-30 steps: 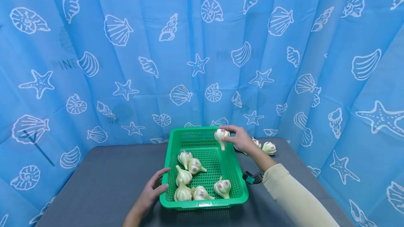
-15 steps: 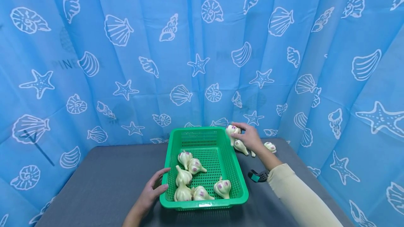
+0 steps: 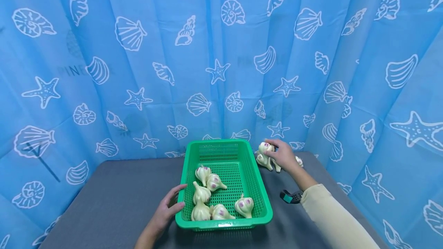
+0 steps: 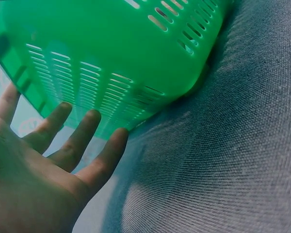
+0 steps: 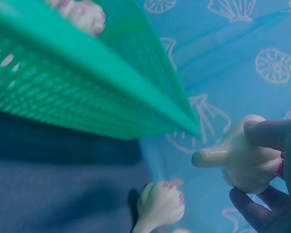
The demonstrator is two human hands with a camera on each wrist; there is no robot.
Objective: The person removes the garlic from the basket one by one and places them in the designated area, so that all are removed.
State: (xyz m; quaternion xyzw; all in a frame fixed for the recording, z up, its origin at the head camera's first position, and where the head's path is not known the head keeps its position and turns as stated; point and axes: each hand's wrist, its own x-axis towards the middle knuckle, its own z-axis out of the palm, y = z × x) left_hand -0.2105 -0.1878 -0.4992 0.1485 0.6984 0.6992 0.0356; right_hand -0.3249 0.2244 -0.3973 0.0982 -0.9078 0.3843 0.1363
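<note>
In the head view my right hand (image 3: 283,156) pinches a garlic bulb (image 3: 265,147) to the right of the green plastic basket (image 3: 238,224). The right wrist view has this held garlic bulb (image 5: 250,160) between thumb and fingers, its stem pointing left. Just below it on the table lies another garlic bulb (image 3: 263,161), its neighbours partly hidden by the hand. My left hand (image 3: 165,208) is at the basket's left side, fingers extended. Its fingers (image 4: 80,136) spread along the slotted wall in the left wrist view. Several garlic bulbs (image 3: 215,182) lie inside the basket, mostly left and front.
A grey cloth-covered table (image 3: 131,191) carries everything. Behind it hangs a blue curtain (image 3: 214,87) with white shell prints. One more garlic bulb (image 3: 299,161) shows beyond the right wrist. A dark band (image 3: 291,196) is on that wrist.
My right hand has carried the garlic bulb from over the basket rightwards, across the rim, to above the loose bulbs on the table. My left hand and the basket have stayed put.
</note>
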